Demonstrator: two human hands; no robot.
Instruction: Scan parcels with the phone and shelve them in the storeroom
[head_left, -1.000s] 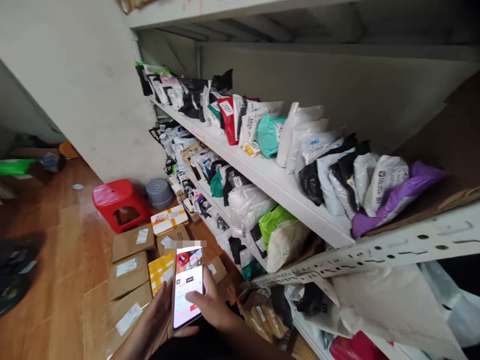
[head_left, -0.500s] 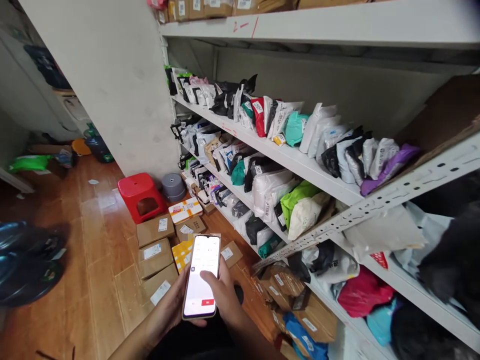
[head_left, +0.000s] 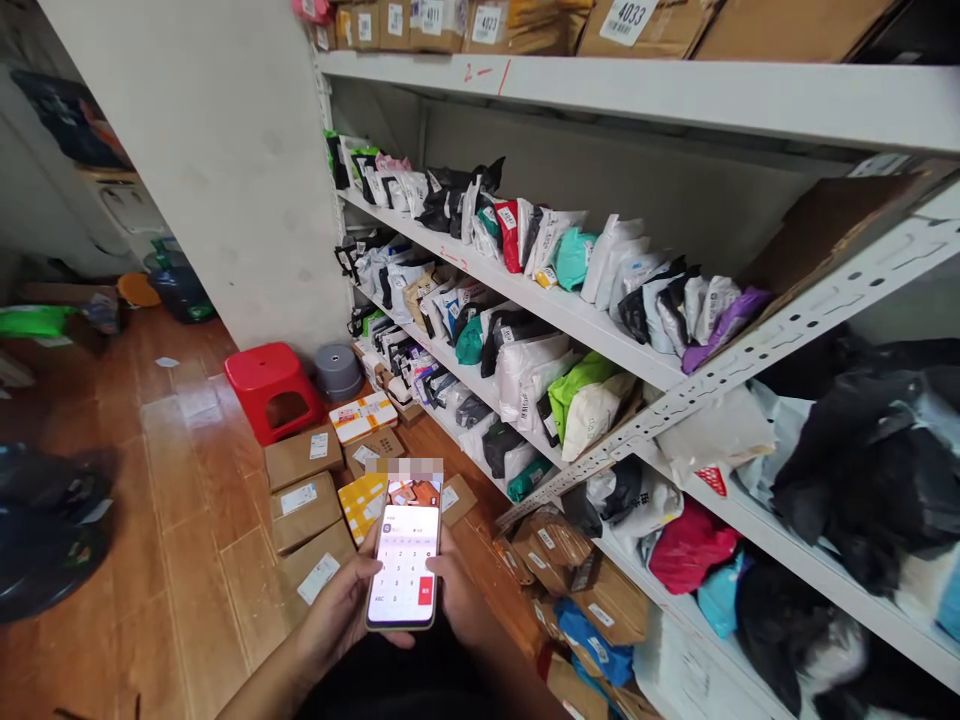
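Floor [head_left: 187,560]: wood, left of rack [head_left: 585,325]
Rack mark [head_left: 486,75]: red 2-1
Boxes [head_left: 289,465]: left of rack
Phone [head_left: 403,560]: lit, left of rack
Left hand [head_left: 341,605]: clamped on phone's left edge
Right hand [head_left: 457,595]: clamped on phone's right edge

Left hand [head_left: 346,594] partly hidden behind the phone [head_left: 405,562]

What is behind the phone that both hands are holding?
Past the left edge of the phone, a yellow package shows; past its right, a cardboard box. Whatever the phone itself covers cannot be seen.
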